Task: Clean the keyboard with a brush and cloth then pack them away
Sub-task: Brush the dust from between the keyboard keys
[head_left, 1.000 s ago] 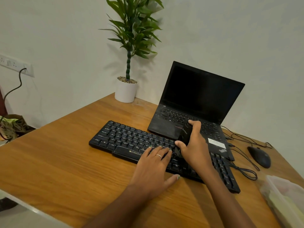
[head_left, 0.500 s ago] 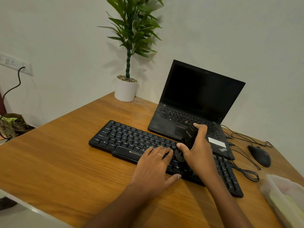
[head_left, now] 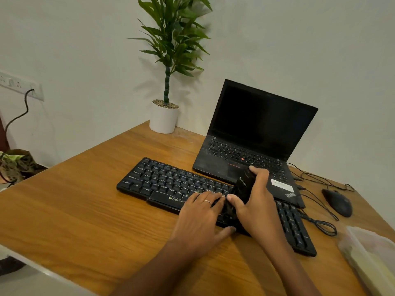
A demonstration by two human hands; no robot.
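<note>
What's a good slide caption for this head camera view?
Right hand works a black brush over the keyboard while the left hand steadies it.

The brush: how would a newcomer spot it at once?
Start at the open laptop on the wooden desk; the black keyboard lies before it. The right hand grips the brush there: stubby, black, pale logo, held against the keys.

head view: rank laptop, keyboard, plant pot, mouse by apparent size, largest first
1. laptop, lid open
2. keyboard, partly hidden by both hands, so close to the laptop
3. plant pot
4. mouse; nearer the camera than the pot, so that pair is unsure
</note>
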